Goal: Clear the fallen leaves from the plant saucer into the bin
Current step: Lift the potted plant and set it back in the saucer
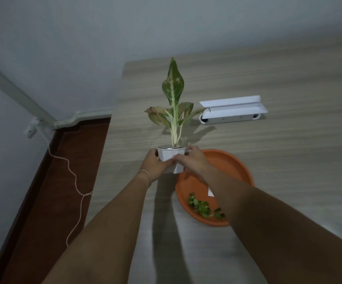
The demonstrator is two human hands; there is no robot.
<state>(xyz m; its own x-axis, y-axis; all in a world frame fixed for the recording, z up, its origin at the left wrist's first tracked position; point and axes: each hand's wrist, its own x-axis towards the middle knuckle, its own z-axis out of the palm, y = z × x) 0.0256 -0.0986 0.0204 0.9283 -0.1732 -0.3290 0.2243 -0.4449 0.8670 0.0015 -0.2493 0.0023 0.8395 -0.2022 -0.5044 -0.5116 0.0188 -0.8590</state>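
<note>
Leaves (203,208), small, green and torn, are seen lying loose in the near part of an orange plant saucer (235,167), close to its front rim. No bin is in view. Two bare arms are stretched forward from the bottom of the view. The left hand (154,166) is curled around the left side of a small white pot (171,155), with its fingers wrapped against the wall. The right hand (190,159) is closed on the pot's right side, thumb pressed on the front face and fingers hidden behind. A thin pale band is worn on the left wrist. The pot is gripped between both hands, just beside the saucer's left rim; whether its base is touching the counter (288,150) cannot be told.

A plant (173,99) stands upright in the pot, with one tall, pointed, green and cream leaf, and lower leaves that are browned at the edges. The saucer rests on the wood-grain counter to the right of the pot, and is partly covered by the right forearm. A small white scrap (210,191) is seen on the saucer beside that forearm.

Farther back on the counter, a long white box (233,110) lies with its lid open. To the left, beyond the counter's edge, a dark red floor (49,191) is seen, crossed by a thin white cord (73,177) that runs up to a white plug (30,131) on the pale wall.
</note>
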